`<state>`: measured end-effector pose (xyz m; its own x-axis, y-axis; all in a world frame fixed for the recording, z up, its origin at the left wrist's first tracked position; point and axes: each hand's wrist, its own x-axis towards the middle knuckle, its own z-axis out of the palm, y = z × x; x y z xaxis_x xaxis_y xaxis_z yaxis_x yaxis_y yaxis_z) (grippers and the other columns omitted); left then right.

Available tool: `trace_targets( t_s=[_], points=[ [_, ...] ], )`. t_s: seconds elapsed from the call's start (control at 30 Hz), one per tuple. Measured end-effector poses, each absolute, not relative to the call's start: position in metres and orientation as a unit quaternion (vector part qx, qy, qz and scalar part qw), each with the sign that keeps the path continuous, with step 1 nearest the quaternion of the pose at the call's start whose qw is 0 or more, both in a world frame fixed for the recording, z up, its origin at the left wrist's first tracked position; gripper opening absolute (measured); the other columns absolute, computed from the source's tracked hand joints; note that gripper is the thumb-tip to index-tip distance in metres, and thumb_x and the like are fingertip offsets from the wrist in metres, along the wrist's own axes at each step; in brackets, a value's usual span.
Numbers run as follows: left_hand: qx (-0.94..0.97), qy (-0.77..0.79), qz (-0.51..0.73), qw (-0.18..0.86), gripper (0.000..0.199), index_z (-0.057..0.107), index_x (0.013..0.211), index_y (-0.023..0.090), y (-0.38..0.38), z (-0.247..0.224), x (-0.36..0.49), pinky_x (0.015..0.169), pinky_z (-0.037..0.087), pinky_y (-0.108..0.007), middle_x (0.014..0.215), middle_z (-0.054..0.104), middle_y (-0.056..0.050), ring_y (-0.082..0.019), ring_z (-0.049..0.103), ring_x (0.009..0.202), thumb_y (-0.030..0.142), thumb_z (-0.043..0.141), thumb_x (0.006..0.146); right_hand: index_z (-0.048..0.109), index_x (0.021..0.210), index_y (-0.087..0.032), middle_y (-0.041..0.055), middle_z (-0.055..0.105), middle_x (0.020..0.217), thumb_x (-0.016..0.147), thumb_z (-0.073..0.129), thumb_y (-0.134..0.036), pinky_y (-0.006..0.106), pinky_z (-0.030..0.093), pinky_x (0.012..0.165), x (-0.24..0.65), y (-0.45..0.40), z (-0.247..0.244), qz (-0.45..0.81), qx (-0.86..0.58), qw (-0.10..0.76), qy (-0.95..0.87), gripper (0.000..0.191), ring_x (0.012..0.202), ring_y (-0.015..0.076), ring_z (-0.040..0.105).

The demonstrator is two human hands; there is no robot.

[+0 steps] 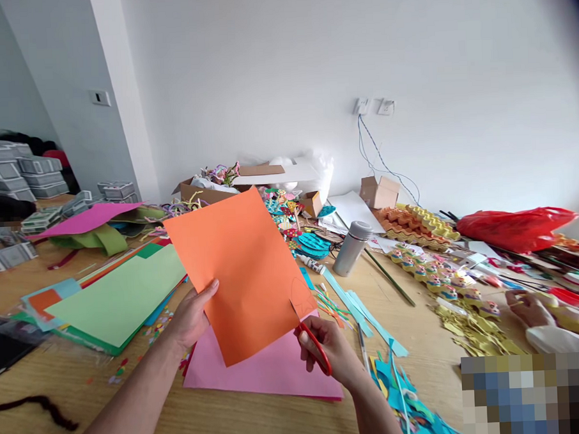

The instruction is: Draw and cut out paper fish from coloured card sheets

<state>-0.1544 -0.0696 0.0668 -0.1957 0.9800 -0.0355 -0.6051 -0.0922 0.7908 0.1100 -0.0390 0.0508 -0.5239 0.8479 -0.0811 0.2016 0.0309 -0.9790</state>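
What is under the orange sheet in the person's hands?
Pink paper on the table shows below the lower edge of the orange sheet; anything on the covered part cannot be seen.

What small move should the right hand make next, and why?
Probably a short snip along the drawn outline: the right hand holds the red scissors at the lower right corner of the orange sheet, close by that outline, while the left hand grips the sheet's left side.
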Motion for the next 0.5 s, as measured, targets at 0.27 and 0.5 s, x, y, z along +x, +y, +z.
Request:
trace_targets(
  t_s=[0.27, 0.5],
  points=[
    [0.27, 0.352, 0.689, 0.573, 0.054, 0.049, 0.13, 0.022, -0.0679, 0.0627, -0.1554, 0.096, 0.049, -0.041, 0.134, 0.053, -0.01, -0.03, 0.047, 0.124, 0.029, 0.066, 0.08, 0.052, 0.073, -0.016, -0.0004, 0.059, 0.056, 0.073, 0.06, -0.062, 0.02, 0.039, 0.041, 0.109, -0.0389, 0.0523, 0.572, -0.393, 0.289, -0.659, 0.046, 0.043, 0.0095, 0.055],
    [0.262, 0.346, 0.69, 0.579, 0.057, 0.047, 0.133, 0.024, -0.0684, 0.0656, -0.1544, 0.094, 0.05, -0.042, 0.136, 0.051, -0.009, -0.03, 0.05, 0.121, 0.028, 0.067, 0.079, 0.055, 0.075, -0.015, 0.0004, 0.06, 0.059, 0.073, 0.061, -0.059, 0.021, 0.042, 0.045, 0.1094, -0.0398, 0.0518, 0.56, -0.389, 0.289, -0.671, 0.044, 0.048, 0.0103, 0.056]
  ],
)
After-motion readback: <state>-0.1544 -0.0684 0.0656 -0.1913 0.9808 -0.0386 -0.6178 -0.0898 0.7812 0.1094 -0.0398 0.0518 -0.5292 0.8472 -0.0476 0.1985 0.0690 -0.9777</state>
